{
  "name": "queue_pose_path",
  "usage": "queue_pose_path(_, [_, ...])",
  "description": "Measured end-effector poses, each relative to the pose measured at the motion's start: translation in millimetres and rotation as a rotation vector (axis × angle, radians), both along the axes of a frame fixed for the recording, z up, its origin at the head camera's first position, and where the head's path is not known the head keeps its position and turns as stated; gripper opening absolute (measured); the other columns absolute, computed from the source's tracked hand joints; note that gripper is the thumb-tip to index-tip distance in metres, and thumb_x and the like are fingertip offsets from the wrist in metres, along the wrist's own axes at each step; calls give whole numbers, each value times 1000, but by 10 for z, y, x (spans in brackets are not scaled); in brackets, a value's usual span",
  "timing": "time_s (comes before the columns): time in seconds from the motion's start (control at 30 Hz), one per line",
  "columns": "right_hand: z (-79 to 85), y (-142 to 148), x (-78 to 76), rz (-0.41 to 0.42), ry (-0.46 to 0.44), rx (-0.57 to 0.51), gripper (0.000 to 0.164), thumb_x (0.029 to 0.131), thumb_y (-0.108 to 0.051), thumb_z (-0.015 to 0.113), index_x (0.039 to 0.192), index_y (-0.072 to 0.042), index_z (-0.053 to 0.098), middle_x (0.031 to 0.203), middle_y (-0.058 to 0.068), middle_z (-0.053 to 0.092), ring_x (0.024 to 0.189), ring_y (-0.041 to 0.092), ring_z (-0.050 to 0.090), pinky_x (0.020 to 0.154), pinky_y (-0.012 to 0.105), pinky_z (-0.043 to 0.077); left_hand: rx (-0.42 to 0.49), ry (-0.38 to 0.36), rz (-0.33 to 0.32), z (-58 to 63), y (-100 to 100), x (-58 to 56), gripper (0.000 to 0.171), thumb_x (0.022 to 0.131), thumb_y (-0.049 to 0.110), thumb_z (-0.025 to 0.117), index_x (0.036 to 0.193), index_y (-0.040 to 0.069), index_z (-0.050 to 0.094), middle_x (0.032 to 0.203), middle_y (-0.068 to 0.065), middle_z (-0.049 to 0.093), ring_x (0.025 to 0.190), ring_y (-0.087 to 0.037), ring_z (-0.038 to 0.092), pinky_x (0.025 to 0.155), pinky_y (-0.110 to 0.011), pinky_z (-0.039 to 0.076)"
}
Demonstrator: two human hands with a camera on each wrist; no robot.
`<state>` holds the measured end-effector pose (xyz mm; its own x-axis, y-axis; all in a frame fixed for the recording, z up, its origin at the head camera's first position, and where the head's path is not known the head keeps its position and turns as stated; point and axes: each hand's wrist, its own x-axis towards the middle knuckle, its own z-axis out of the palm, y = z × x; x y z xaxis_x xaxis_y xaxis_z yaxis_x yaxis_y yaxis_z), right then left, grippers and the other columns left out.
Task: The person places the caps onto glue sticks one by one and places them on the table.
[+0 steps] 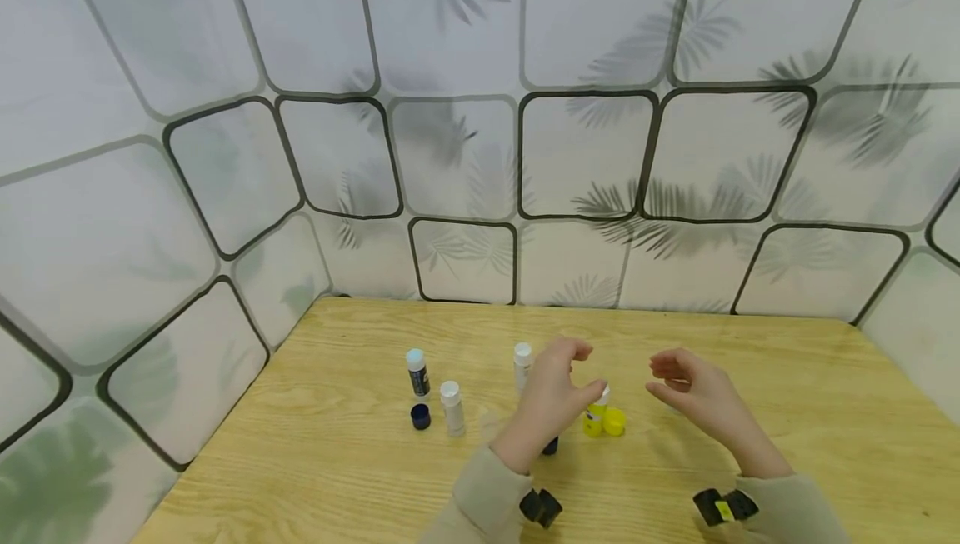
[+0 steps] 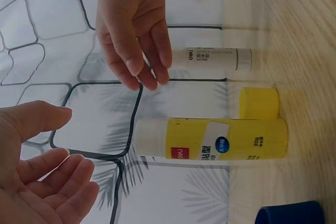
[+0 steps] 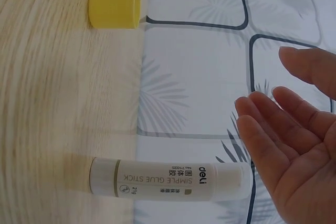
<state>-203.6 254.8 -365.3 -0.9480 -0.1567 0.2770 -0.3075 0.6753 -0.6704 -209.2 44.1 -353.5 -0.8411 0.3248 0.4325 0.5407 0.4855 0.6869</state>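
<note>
My left hand point(image 1: 551, 390) hovers with fingers loosely bent and thumb apart, holding nothing, just left of a yellow glue stick point(image 1: 593, 422). That stick stands upright, uncapped, with a yellow cap point(image 1: 614, 421) beside it. My right hand point(image 1: 697, 394) is raised to the right of them, also holding nothing, its fingers and thumb apart. In the right wrist view a white glue stick point(image 3: 168, 180) stands near the right hand; the head view does not show it, but the left wrist view catches it partly behind the right hand point(image 2: 134, 30).
Left of the hands stand a dark-blue glue stick point(image 1: 417, 374) and a white glue stick point(image 1: 452, 411), near a navy cap point(image 1: 421, 416). Another white stick point(image 1: 522, 365) is partly behind the left hand. A dark cap point(image 1: 551, 446) shows below its wrist. Patterned cloth point(image 1: 465, 161) borders the wooden table point(image 1: 337, 461).
</note>
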Motion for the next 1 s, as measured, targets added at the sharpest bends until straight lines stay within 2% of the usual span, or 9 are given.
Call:
queue_pose_path(0.13, [-3,0,-1,3,2,-3,37,82,-20,64,108,4,53,101,18,58,91,30,57,76,39,47,-44,-59,8,-63,50,-19,36,78,16,68,110,5,55,103,-2,55,94,-12,51,78,-22,43])
queue_pose_path(0.43, [1,1,3,15,18,-3,36,81,-18,65,107,4,53,100,18,58,90,30,58,74,37,48,-121,-181,-28,-169,119,-29,50,77,20,69,120,4,49,112,-2,50,102,-13,48,85,-23,40])
queue_pose_path(0.67, [12,-4,8,15,14,0,37,82,-20,65,107,4,53,100,17,58,90,30,58,74,37,48,-210,-217,-34,-223,172,-17,55,78,18,69,124,2,45,115,-6,48,103,-13,48,84,-23,41])
queue_pose_path(1.0, [16,-3,11,21,17,-1,35,82,-19,64,106,4,54,100,17,58,89,29,58,73,37,48,-249,-255,-56,-338,186,-48,56,78,13,68,125,-1,42,116,-9,51,104,-13,49,83,-23,42])
